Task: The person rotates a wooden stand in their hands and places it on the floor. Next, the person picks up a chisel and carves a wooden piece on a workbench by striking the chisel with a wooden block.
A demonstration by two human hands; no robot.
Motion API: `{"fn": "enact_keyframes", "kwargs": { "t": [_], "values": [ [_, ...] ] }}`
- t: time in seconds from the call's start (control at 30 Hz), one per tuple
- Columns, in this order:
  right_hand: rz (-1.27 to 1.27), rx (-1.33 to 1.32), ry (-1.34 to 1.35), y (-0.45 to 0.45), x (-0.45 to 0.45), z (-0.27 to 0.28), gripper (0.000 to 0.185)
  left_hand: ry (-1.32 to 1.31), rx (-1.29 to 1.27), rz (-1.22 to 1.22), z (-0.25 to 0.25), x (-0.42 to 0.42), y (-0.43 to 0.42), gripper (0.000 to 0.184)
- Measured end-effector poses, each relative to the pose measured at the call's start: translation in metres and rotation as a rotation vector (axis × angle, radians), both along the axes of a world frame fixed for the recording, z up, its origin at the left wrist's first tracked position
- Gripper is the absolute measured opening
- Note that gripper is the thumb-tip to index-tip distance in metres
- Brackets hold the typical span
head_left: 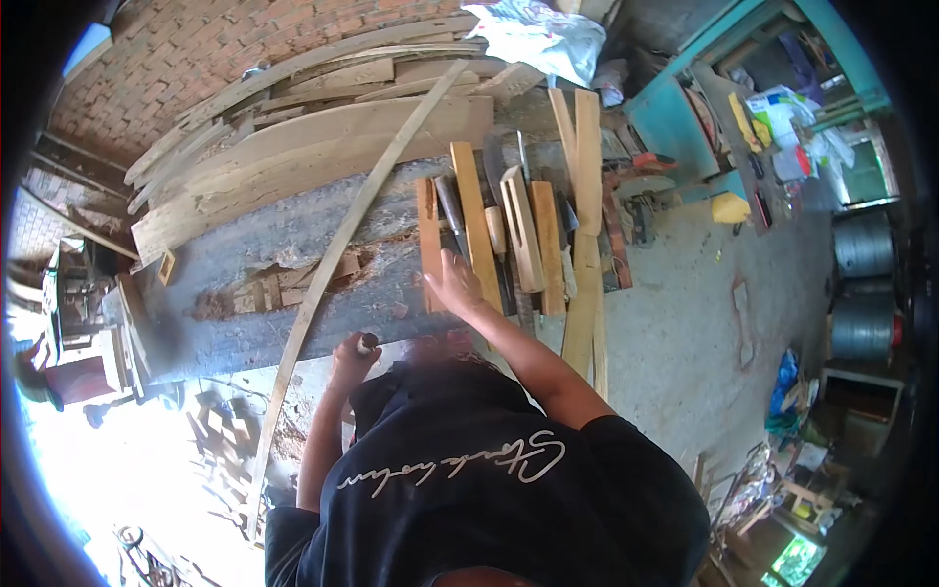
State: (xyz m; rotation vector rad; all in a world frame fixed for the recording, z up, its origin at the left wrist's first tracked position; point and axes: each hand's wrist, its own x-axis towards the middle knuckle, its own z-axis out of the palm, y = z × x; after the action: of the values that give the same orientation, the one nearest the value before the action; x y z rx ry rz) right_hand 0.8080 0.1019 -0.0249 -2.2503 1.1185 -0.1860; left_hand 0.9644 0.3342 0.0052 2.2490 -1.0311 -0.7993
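My left hand (352, 360) is closed at the near edge of the dark workbench (225, 338). Out of its fist pokes a dark, round-ended handle (368, 341); the rest of that tool is hidden. Over the bench, my right hand (457, 286) has thumb and fingers apart and lies against a reddish-brown wooden block (427, 220). Just beyond its fingertips is a dark-handled tool (450, 207), perhaps a chisel. To its right are a long yellowish wooden bar (474, 220), a light wooden handle (495, 231), a slotted pale wooden plane body (521, 235) and another wooden block (548, 245).
A long thin wooden strip (344, 235) crosses the bench and overhangs its near edge. Planks (323, 157) are stacked along the brick wall (186, 78). A ragged hollow (264, 293) breaks the bench top. Long boards (587, 176) lie at the bench's right end.
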Motion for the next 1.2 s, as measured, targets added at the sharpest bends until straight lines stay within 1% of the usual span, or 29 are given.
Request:
{"fn": "enact_keyframes", "kwargs": {
  "t": [0.03, 0.07, 0.1, 0.17, 0.2, 0.23, 0.3, 0.33, 0.37, 0.43, 0.47, 0.5, 0.57, 0.6, 0.63, 0.7, 0.73, 0.77, 0.8, 0.83, 0.9, 0.93, 1.0, 1.1, 1.13, 1.2],
  "values": [
    [-0.029, -0.040, 0.005, -0.002, 0.010, 0.000, 0.055, -0.005, 0.015, -0.015, 0.003, 0.000, 0.003, 0.027],
    [-0.012, 0.022, 0.050, -0.005, 0.016, 0.000, 0.063, 0.015, 0.043, 0.009, -0.002, 0.001, 0.009, 0.027],
    [-0.014, 0.021, 0.050, -0.004, 0.020, -0.003, 0.063, 0.015, 0.042, 0.006, -0.006, 0.002, 0.015, 0.027],
    [0.073, -0.094, 0.120, -0.004, 0.021, -0.013, 0.063, 0.103, 0.054, 0.037, -0.016, 0.006, 0.028, 0.037],
    [0.068, -0.104, 0.107, -0.002, 0.019, -0.012, 0.064, 0.114, 0.081, 0.074, -0.033, 0.009, 0.039, 0.036],
    [0.066, -0.107, 0.113, -0.001, 0.014, -0.007, 0.064, 0.120, 0.078, 0.071, -0.034, 0.010, 0.045, 0.036],
    [0.088, -0.058, 0.007, -0.001, -0.001, 0.002, 0.058, 0.160, 0.112, 0.136, -0.037, 0.010, 0.057, 0.037],
    [0.055, -0.051, -0.092, -0.003, -0.009, 0.004, 0.051, 0.130, 0.151, 0.147, -0.046, 0.012, 0.066, 0.036],
    [0.061, -0.051, -0.088, -0.009, -0.020, 0.007, 0.051, 0.134, 0.151, 0.152, -0.055, 0.013, 0.075, 0.036],
    [-0.087, -0.236, -0.246, -0.024, -0.045, 0.022, 0.038, 0.081, 0.119, 0.179, -0.062, 0.013, 0.090, 0.036],
    [-0.172, -0.317, -0.244, -0.035, -0.058, 0.035, 0.034, 0.061, 0.065, 0.187, -0.069, 0.013, 0.097, 0.036],
    [-0.257, -0.399, -0.241, -0.047, -0.073, 0.045, 0.030, 0.060, 0.066, 0.190, -0.071, 0.014, 0.102, 0.036],
    [-0.415, -0.560, -0.058, -0.078, -0.103, 0.039, 0.030, 0.094, 0.070, 0.196, -0.073, 0.012, 0.107, 0.035],
    [-0.461, -0.533, 0.008, -0.089, -0.117, 0.027, 0.032, 0.094, 0.069, 0.207, -0.070, 0.010, 0.103, 0.035],
    [-0.493, -0.503, 0.069, -0.101, -0.128, 0.011, 0.034, 0.110, 0.135, 0.203, -0.059, 0.007, 0.096, 0.035],
    [-0.402, -0.433, 0.242, -0.124, -0.146, -0.024, 0.043, 0.109, 0.223, 0.196, -0.018, -0.002, 0.077, 0.037],
    [-0.417, -0.353, 0.305, -0.132, -0.145, -0.023, 0.045, 0.106, 0.179, 0.197, -0.030, -0.001, 0.083, 0.041],
    [-0.431, -0.276, 0.374, -0.136, -0.143, -0.021, 0.049, 0.067, 0.264, 0.202, -0.007, -0.005, 0.068, 0.044],
    [-0.454, -0.229, 0.388, -0.140, -0.140, -0.018, 0.051, 0.040, 0.286, 0.221, -0.005, -0.007, 0.066, 0.042],
    [-0.483, -0.185, 0.405, -0.144, -0.139, -0.019, 0.054, 0.046, 0.251, 0.244, 0.002, -0.012, 0.063, 0.039],
    [-0.442, -0.253, 0.397, -0.151, -0.139, -0.025, 0.057, 0.025, 0.194, 0.271, -0.003, -0.016, 0.063, 0.037],
    [-0.411, -0.210, 0.401, -0.153, -0.138, -0.021, 0.059, 0.026, 0.194, 0.303, -0.005, -0.017, 0.064, 0.037],
    [-0.384, -0.210, 0.393, -0.151, -0.135, -0.017, 0.059, 0.020, 0.228, 0.236, -0.008, -0.019, 0.067, 0.039],
    [-0.378, -0.206, 0.357, -0.153, -0.138, -0.012, 0.060, 0.029, 0.257, 0.288, -0.007, -0.031, 0.077, 0.041],
    [-0.370, -0.158, 0.350, -0.154, -0.140, -0.009, 0.060, 0.028, 0.292, 0.310, 0.008, -0.038, 0.075, 0.043],
    [-0.380, -0.103, 0.371, -0.153, -0.142, -0.001, 0.061, 0.046, 0.275, 0.348, 0.003, -0.045, 0.086, 0.042]
  ]
}}
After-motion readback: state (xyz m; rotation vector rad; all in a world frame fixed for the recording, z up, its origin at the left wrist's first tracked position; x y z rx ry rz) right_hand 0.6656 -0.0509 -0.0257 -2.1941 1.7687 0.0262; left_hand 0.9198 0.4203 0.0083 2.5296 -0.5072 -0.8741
